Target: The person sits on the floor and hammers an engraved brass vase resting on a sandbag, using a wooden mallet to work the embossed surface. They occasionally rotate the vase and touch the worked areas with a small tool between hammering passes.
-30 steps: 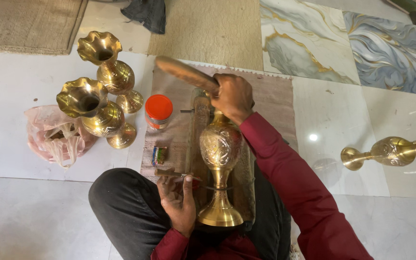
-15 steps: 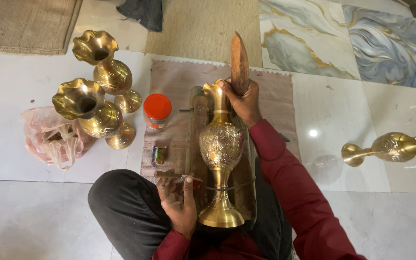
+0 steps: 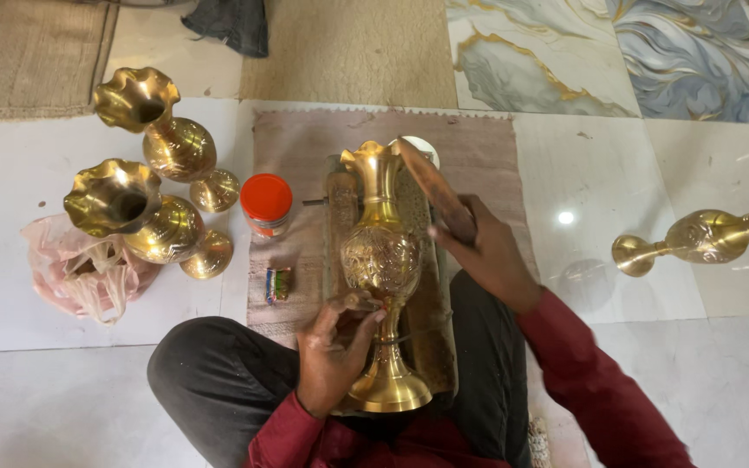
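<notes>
An engraved brass vase [image 3: 381, 256] lies on a cloth-covered board across my lap, mouth pointing away from me. My left hand [image 3: 333, 347] grips its narrow stem just below the belly, above the flared foot. My right hand [image 3: 485, 251] is closed on a brown wooden mallet-like tool [image 3: 433, 191] that slants up beside the vase's neck on its right side. The tool's tip sits close to the vase rim; whether it touches is unclear.
Two plain brass vases [image 3: 145, 173] lie to the left beside a pink plastic bag [image 3: 80, 273]. An orange-lidded jar [image 3: 266, 204] and a small coloured object [image 3: 277, 284] sit on the brown mat [image 3: 478, 147]. Another brass vase [image 3: 704, 236] lies at the right.
My right hand swung the wooden tool from over the vase's mouth round to the right and lowered it beside the neck. My left hand shifted up onto the stem.
</notes>
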`<state>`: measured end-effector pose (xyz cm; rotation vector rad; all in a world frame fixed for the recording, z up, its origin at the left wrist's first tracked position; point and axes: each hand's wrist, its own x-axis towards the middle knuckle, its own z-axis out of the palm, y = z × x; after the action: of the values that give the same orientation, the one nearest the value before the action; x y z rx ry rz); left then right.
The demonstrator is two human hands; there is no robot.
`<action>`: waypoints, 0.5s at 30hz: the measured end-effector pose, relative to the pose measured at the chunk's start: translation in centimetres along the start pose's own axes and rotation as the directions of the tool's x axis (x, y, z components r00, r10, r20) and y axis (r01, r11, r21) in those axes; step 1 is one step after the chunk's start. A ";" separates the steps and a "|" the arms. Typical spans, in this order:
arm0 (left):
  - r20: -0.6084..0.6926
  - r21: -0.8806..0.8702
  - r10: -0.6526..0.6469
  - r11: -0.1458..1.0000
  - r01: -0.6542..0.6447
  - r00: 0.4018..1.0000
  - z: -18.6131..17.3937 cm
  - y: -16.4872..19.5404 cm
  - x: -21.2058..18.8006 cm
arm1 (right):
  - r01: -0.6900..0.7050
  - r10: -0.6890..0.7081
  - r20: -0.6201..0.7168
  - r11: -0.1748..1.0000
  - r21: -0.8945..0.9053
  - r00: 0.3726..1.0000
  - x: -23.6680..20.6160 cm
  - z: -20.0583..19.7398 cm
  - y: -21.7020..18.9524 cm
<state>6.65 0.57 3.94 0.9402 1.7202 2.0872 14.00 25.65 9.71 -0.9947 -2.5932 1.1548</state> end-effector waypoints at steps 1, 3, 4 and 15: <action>0.011 0.057 0.000 0.998 0.000 1.000 0.0 0.3 0.2 | -0.084 0.087 0.077 0.996 -0.037 0.993 -1.2 -0.8 0.2; 0.033 0.169 0.007 0.986 -0.012 0.999 -0.2 0.7 0.4 | 0.212 -0.212 0.067 0.977 0.008 0.975 -3.9 -2.6 0.4; 0.037 0.191 0.040 0.981 -0.046 0.999 -0.2 0.8 0.5 | 0.356 -0.357 0.065 0.934 0.029 0.932 -4.9 -3.2 0.4; 0.027 0.284 0.129 0.950 -0.132 0.991 -0.1 0.8 0.3 | 0.433 -0.518 0.052 0.651 -0.624 0.854 -11.2 -6.4 -1.7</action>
<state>6.51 0.42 4.78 1.1710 2.0445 1.9393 24.10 21.79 16.91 -0.3526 -2.8989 0.0832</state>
